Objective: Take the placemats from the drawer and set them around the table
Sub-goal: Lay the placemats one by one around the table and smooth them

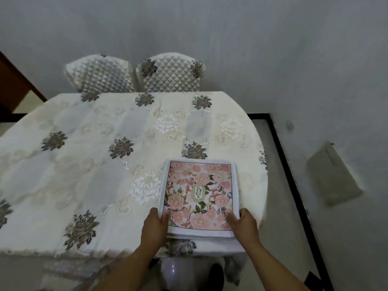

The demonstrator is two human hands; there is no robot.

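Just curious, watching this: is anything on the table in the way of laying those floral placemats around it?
Nothing visible: both hands, left hand and right hand, hold the placemat stack, and the tablecloth carries nothing else.

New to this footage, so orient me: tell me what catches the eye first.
The pink floral placemat stack lies at the table's near right edge, gripped by the left hand and right hand. Grey flowers dot the cream tablecloth; two quilted chairs stand beyond.
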